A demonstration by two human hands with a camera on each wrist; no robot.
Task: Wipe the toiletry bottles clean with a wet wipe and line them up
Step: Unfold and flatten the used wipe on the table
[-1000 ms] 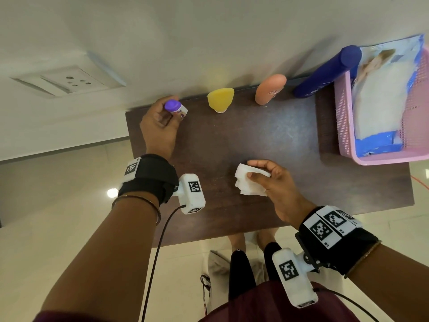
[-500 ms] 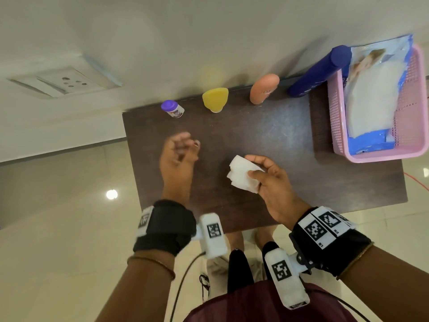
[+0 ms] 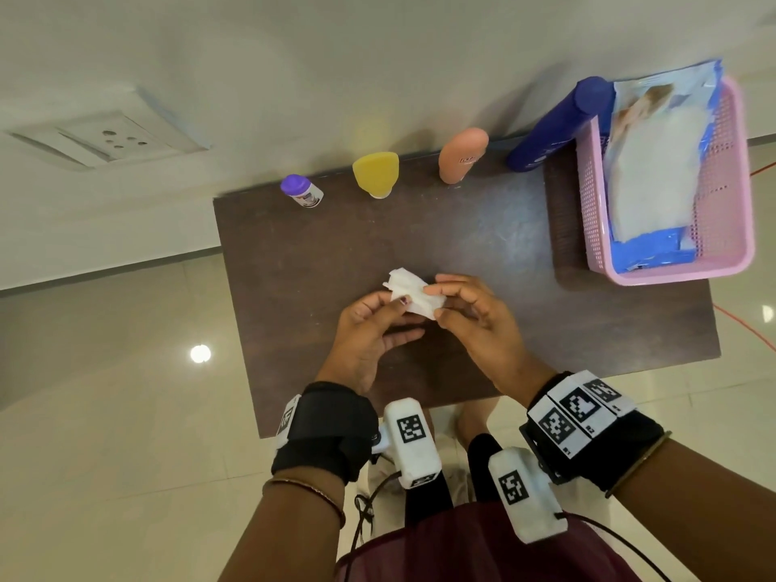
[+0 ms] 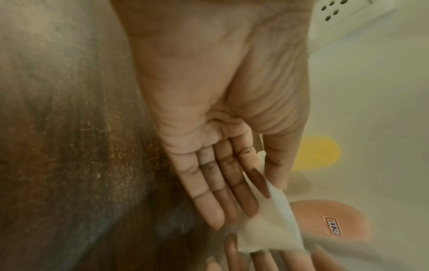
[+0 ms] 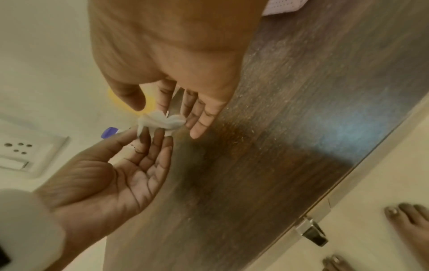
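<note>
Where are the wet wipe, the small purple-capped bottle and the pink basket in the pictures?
wet wipe (image 3: 413,298): head view, on the crumpled white middle between both hands.
purple-capped bottle (image 3: 301,192): head view, on its body just below the cap.
pink basket (image 3: 680,271): head view, on the near rim.

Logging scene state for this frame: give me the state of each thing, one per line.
wet wipe: crumpled, pinched between both hands above the table
left hand: pinches the wipe
right hand: pinches the wipe
purple-capped bottle: upright, free
yellow bottle: upright on its cap
peach bottle: upright
blue bottle: upright beside the basket
pink basket: holds the wipes pack
</note>
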